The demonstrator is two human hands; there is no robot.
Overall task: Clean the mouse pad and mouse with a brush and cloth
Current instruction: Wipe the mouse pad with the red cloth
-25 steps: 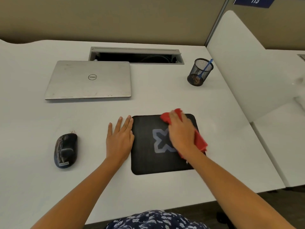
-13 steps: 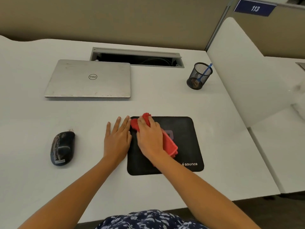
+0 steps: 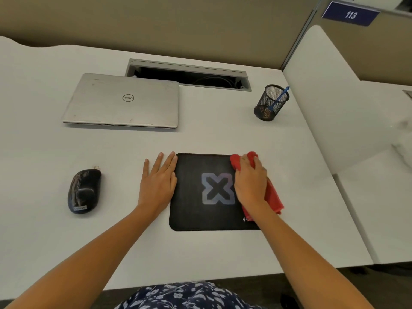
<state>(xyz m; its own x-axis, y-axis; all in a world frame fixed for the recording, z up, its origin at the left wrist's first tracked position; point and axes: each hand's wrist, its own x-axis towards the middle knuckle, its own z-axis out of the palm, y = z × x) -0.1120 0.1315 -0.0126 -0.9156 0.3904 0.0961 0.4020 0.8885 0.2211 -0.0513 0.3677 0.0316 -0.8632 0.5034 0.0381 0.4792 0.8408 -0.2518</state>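
- One black fabric mouse pad [image 3: 189,216], rounded corners, grey X print, lies flat on the white desk [image 3: 200,139] dead ahead, with its long axis left-right.
- Right hand [image 3: 250,184] grips a bunched red cloth [image 3: 273,198] at the pad's far-right corner; the next stroke likely runs left.
- Left hand [image 3: 158,184] is flat on the desk, fingers straight, touching the pad's left edge.
- Glossy black mouse [image 3: 84,190] sits well left, nearer the left hand.
- Closed silver laptop [image 3: 124,101] and mesh pen cup [image 3: 270,102] are behind.

Even, soft overhead light; faint shadows on desk [image 3: 223,134]. Wide-angle bending at edges; far right blurred, washed out.
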